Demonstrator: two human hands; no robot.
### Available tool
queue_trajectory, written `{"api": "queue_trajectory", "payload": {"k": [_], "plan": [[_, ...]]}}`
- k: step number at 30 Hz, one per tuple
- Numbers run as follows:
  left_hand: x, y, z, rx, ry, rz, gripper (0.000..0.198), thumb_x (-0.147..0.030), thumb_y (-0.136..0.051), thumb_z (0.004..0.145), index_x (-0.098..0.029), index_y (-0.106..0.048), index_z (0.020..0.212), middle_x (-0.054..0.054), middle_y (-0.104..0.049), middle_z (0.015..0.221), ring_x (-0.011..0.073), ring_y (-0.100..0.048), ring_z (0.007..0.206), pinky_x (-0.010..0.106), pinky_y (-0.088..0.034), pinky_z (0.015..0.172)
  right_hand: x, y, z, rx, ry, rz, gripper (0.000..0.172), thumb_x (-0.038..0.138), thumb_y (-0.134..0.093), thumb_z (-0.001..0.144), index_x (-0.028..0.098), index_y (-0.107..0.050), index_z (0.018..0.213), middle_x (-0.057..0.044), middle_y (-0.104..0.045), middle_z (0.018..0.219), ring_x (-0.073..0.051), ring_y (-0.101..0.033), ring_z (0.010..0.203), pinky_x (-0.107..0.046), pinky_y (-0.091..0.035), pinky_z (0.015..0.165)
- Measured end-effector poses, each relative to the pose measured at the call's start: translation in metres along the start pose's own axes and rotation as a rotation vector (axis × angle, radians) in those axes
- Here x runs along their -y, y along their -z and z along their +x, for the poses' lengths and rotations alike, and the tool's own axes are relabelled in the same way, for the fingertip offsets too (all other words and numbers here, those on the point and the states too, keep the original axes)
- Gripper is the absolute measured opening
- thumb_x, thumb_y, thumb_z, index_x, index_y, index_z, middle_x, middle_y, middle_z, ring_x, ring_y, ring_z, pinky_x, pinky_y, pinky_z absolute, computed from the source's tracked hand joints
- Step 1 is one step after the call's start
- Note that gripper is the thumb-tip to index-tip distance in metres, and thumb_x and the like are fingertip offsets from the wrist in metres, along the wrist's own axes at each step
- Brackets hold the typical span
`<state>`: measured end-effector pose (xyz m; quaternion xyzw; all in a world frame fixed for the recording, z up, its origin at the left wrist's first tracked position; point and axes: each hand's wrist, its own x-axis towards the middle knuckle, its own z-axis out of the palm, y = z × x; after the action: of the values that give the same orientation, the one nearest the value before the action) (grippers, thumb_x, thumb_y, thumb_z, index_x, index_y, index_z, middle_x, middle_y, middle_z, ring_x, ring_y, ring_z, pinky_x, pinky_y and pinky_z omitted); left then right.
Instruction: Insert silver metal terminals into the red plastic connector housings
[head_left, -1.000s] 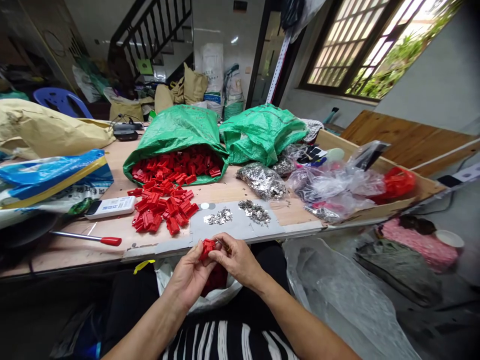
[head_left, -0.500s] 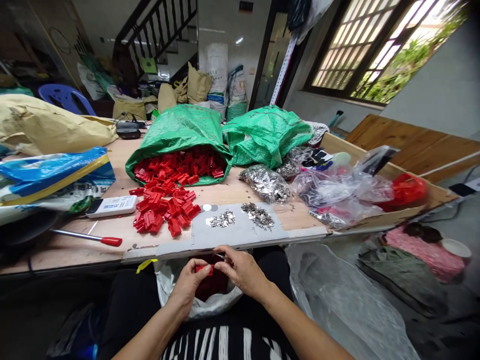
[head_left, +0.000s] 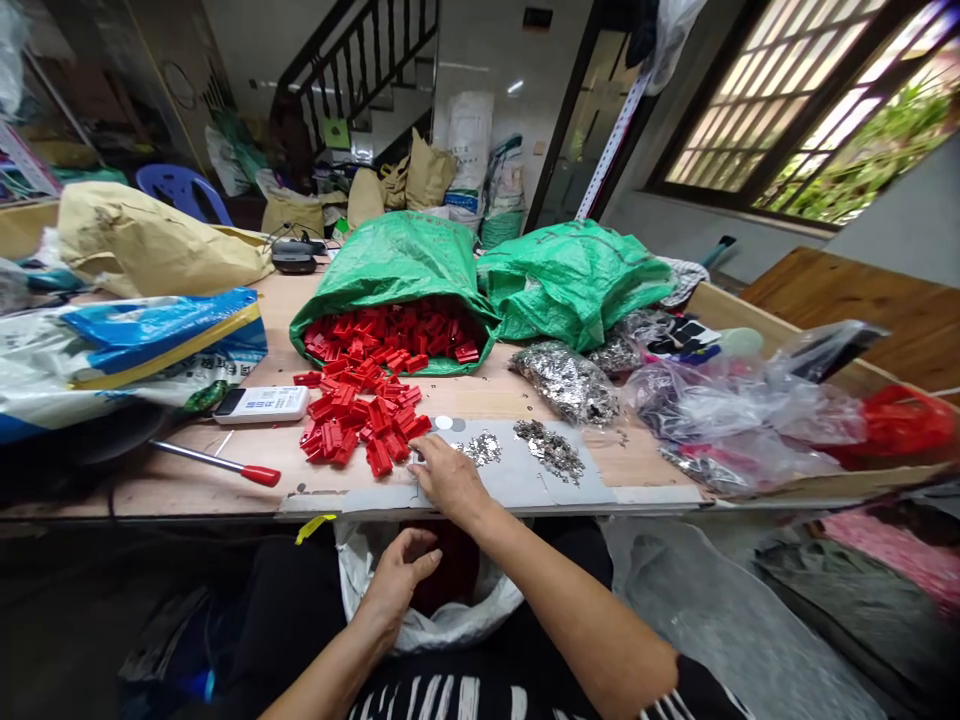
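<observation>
My left hand (head_left: 401, 580) is over the mouth of a white sack (head_left: 465, 625) at my lap, fingers loosely curved, thumb apart, nothing visible in it. Dark red contents (head_left: 450, 565) show inside the sack. My right hand (head_left: 454, 482) reaches over the table edge to the right side of a heap of red plastic pieces (head_left: 330, 440). Its thumb and fingertips come together around a small dark item too unclear to name. Beside that hand, on a grey sheet (head_left: 517, 485), lie two small piles of metal parts, a shiny pile (head_left: 481, 448) and a darker pile (head_left: 551, 452).
A green sack (head_left: 405, 255) spills red pieces; another green sack (head_left: 570, 275) lies beside it. Bagged metal parts (head_left: 566, 382) and a box of plastic bags (head_left: 750, 410) stand right. On the left are a white device (head_left: 262, 404) and a red-tipped lever (head_left: 259, 474).
Both hands were together over the sack with a red piece between them. That piece is gone from them; my right hand has moved up to the red heap, and my left hand has opened.
</observation>
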<state>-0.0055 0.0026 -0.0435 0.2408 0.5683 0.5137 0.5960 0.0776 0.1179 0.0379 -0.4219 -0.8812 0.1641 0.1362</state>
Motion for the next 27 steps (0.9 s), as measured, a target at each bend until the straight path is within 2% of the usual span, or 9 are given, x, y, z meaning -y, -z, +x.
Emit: {"api": "queue_trajectory", "payload": {"k": [5, 9, 12, 16, 20, 22, 24, 27], "plan": [[-0.001, 0.007, 0.002, 0.019, 0.004, -0.018, 0.034, -0.036, -0.082, 0.058, -0.016, -0.069, 0.082, 0.008, -0.07, 0.089, 0.0221, -0.061, 0.088, 0.033, -0.043, 0.082, 0.008, -0.01, 0.025, 0.035, -0.041, -0.086, 0.021, 0.031, -0.056, 0.09, 0.021, -0.058, 0.109, -0.006, -0.062, 0.107, -0.019, -0.061, 0.095, -0.028, -0.046, 0.077], [-0.018, 0.013, -0.003, 0.084, 0.049, -0.148, 0.032, -0.037, -0.078, 0.067, -0.017, -0.069, 0.09, 0.009, -0.071, 0.094, 0.0208, -0.063, 0.093, 0.031, -0.046, 0.083, 0.006, -0.008, 0.024, 0.0, -0.011, -0.002, 0.013, 0.028, -0.057, 0.089, 0.022, -0.062, 0.1, -0.003, -0.063, 0.1, -0.017, -0.061, 0.092, -0.026, -0.044, 0.078], [-0.034, 0.016, -0.009, 0.142, 0.12, -0.316, 0.033, -0.038, -0.071, 0.076, -0.015, -0.068, 0.1, 0.012, -0.071, 0.099, 0.0207, -0.066, 0.091, 0.031, -0.05, 0.082, 0.002, 0.004, 0.005, -0.039, 0.039, 0.131, 0.011, 0.024, -0.059, 0.088, 0.02, -0.063, 0.098, -0.003, -0.064, 0.097, -0.015, -0.06, 0.092, -0.024, -0.043, 0.08], [-0.045, 0.015, -0.015, 0.201, 0.179, -0.509, 0.034, -0.039, -0.066, 0.081, -0.017, -0.065, 0.107, 0.012, -0.071, 0.101, 0.0216, -0.069, 0.09, 0.031, -0.055, 0.074, -0.005, 0.02, -0.036, 0.034, 0.174, 0.257, 0.014, 0.015, -0.058, 0.086, 0.02, -0.065, 0.098, -0.002, -0.064, 0.094, -0.014, -0.059, 0.089, -0.022, -0.043, 0.079], [-0.046, 0.003, -0.02, 0.195, 0.152, -0.429, 0.031, -0.024, -0.075, 0.074, -0.018, -0.065, 0.103, 0.007, -0.073, 0.097, 0.0184, -0.07, 0.081, 0.027, -0.057, 0.069, -0.014, 0.023, -0.076, 0.127, 0.223, 0.282, 0.019, 0.014, -0.059, 0.085, 0.022, -0.067, 0.101, -0.003, -0.064, 0.096, -0.014, -0.06, 0.089, -0.021, -0.044, 0.078], [-0.046, -0.002, -0.022, 0.217, 0.15, -0.36, 0.031, -0.021, -0.077, 0.071, -0.017, -0.066, 0.099, 0.006, -0.073, 0.091, 0.0174, -0.07, 0.077, 0.027, -0.057, 0.069, -0.022, 0.023, -0.089, 0.136, 0.193, 0.306, 0.021, 0.016, -0.061, 0.085, 0.022, -0.065, 0.104, -0.002, -0.065, 0.096, -0.014, -0.06, 0.089, -0.022, -0.045, 0.079], [-0.045, -0.006, -0.024, 0.251, 0.155, -0.325, 0.031, -0.022, -0.078, 0.07, -0.016, -0.065, 0.097, 0.005, -0.073, 0.089, 0.0193, -0.07, 0.081, 0.03, -0.057, 0.074, -0.035, 0.027, -0.096, 0.093, 0.094, 0.334, 0.024, 0.017, -0.063, 0.083, 0.023, -0.063, 0.107, -0.002, -0.066, 0.096, -0.015, -0.061, 0.087, -0.023, -0.045, 0.078], [-0.044, -0.007, -0.025, 0.247, 0.148, -0.31, 0.033, -0.023, -0.08, 0.067, -0.017, -0.064, 0.095, 0.007, -0.073, 0.093, 0.0227, -0.07, 0.089, 0.034, -0.056, 0.082, -0.067, 0.04, -0.102, -0.09, -0.17, 0.251, 0.02, 0.017, -0.059, 0.085, 0.021, -0.062, 0.104, -0.003, -0.066, 0.093, -0.015, -0.061, 0.085, -0.026, -0.045, 0.079]]}}
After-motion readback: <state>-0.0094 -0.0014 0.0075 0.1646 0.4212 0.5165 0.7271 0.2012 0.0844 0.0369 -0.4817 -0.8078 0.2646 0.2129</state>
